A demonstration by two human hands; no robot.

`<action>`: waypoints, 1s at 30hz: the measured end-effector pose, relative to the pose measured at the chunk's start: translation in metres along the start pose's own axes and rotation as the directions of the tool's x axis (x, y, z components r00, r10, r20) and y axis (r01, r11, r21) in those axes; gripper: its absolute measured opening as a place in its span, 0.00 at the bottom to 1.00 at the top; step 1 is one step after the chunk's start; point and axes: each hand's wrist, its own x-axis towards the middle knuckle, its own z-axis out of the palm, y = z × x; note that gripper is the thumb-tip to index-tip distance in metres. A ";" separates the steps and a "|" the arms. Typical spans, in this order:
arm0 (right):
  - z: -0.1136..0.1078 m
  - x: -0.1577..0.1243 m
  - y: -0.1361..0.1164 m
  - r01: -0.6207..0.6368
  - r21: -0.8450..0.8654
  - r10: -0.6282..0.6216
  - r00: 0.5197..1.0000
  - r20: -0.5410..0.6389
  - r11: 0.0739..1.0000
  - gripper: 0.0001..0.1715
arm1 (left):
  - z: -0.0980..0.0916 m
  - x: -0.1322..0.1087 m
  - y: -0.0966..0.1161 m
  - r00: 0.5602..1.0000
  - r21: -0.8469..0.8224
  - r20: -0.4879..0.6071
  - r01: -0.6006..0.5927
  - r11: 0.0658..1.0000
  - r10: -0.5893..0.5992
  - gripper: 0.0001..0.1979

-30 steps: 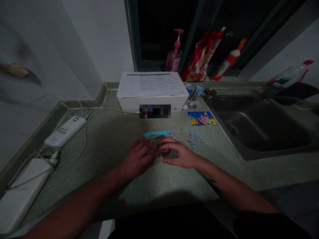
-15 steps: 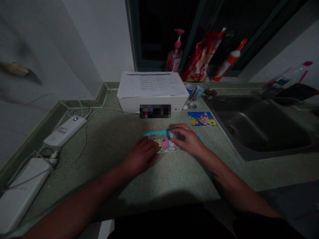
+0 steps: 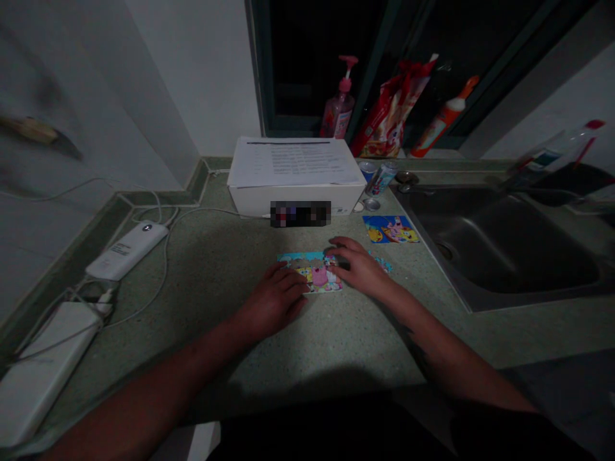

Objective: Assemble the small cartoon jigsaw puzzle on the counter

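Observation:
A small cartoon jigsaw puzzle [image 3: 317,276] lies flat on the speckled green countertop [image 3: 327,346], its colours pink, yellow and blue. My left hand [image 3: 275,302] rests at its lower left edge, with the fingers flat on the pieces. My right hand [image 3: 358,269] lies over its upper right part, hiding that corner. A few loose puzzle pieces [image 3: 383,264] show just past my right fingers. Close by at the far side, a printed picture card [image 3: 391,229] lies flat, with similar cartoon figures.
A white box [image 3: 298,195] topped with printed paper stands behind the puzzle. A steel sink [image 3: 500,246] lies to the right. Several bottles and cans line the back. White power banks [image 3: 127,251] and cables lie on the left.
The grey-backed piece held between my hands is gone from view. My right hand has moved up and away from my left, and more of the assembled picture now shows.

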 end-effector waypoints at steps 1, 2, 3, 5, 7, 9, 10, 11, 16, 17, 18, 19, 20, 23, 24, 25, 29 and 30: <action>0.001 0.000 0.000 0.002 -0.007 -0.002 1.000 -0.001 1.000 0.16 | 0.000 0.000 0.000 1.000 0.001 0.002 -0.001 1.000 0.001 0.07; 0.001 0.000 -0.001 0.003 -0.014 -0.003 1.000 -0.001 1.000 0.16 | 0.000 0.000 0.000 1.000 0.003 0.002 -0.003 1.000 0.003 0.07; 0.001 0.000 -0.001 0.002 -0.022 -0.002 1.000 -0.001 1.000 0.16 | 0.000 0.000 0.000 1.000 0.005 0.002 -0.008 1.000 0.008 0.07; 0.001 -0.001 -0.002 0.001 -0.038 -0.002 1.000 -0.004 0.999 0.15 | 0.000 0.001 0.000 1.000 0.005 0.003 -0.014 1.000 0.014 0.07; 0.000 -0.002 -0.004 0.007 -0.050 -0.007 1.000 -0.009 0.999 0.16 | 0.000 0.001 0.000 1.000 0.001 0.004 -0.011 1.000 0.011 0.07; 0.000 -0.002 -0.005 0.020 -0.053 -0.021 1.000 -0.016 0.998 0.17 | 0.000 0.001 0.000 1.000 -0.006 0.006 -0.003 1.000 0.003 0.08; -0.001 -0.002 -0.006 0.028 -0.053 -0.029 0.999 -0.018 0.998 0.16 | 0.000 0.001 0.000 1.000 -0.010 0.006 0.000 1.000 0.000 0.08; -0.001 -0.002 -0.007 0.036 -0.054 -0.037 0.999 -0.018 0.998 0.15 | -0.001 0.001 0.000 1.000 -0.012 0.009 0.002 1.000 -0.002 0.08; 0.000 0.000 -0.010 0.058 -0.077 -0.058 0.998 -0.004 0.995 0.13 | -0.001 0.000 0.001 1.000 -0.015 0.009 0.004 1.000 -0.004 0.08; 0.000 0.000 -0.010 0.056 -0.078 -0.057 0.998 -0.004 0.995 0.12 | -0.001 0.000 0.001 1.000 -0.018 0.006 0.005 1.000 -0.004 0.08; 0.000 0.000 -0.011 0.054 -0.077 -0.055 0.998 -0.004 0.996 0.12 | -0.001 0.000 0.001 1.000 -0.021 0.005 0.005 1.000 -0.005 0.08; 0.000 0.000 -0.011 0.051 -0.075 -0.052 0.999 -0.005 0.996 0.12 | -0.001 0.000 0.001 1.000 -0.023 0.005 0.005 1.000 -0.005 0.08; 0.000 0.000 -0.011 0.048 -0.073 -0.049 0.999 -0.006 0.996 0.12 | -0.001 0.000 0.000 1.000 -0.024 0.008 0.006 1.000 -0.006 0.08; 0.000 0.000 -0.011 0.043 -0.072 -0.044 0.999 -0.005 0.996 0.11 | 0.000 0.000 0.000 1.000 -0.024 0.014 0.012 1.000 -0.012 0.09; 0.000 0.000 -0.011 0.043 -0.072 -0.043 0.999 -0.003 0.997 0.11 | 0.000 0.000 0.000 1.000 -0.022 0.016 0.014 1.000 -0.014 0.09; 0.000 0.000 -0.011 0.043 -0.072 -0.043 0.999 -0.001 0.996 0.12 | 0.000 0.000 0.000 1.000 -0.020 0.019 0.016 1.000 -0.015 0.09; 0.000 0.000 -0.011 0.042 -0.075 -0.043 0.999 -0.011 0.996 0.14 | 0.000 0.000 0.000 1.000 -0.014 0.020 0.012 1.000 -0.011 0.09; 0.000 0.001 -0.011 0.041 -0.077 -0.043 0.999 -0.017 0.996 0.14 | 0.000 0.000 0.000 1.000 -0.015 0.017 0.011 1.000 -0.011 0.08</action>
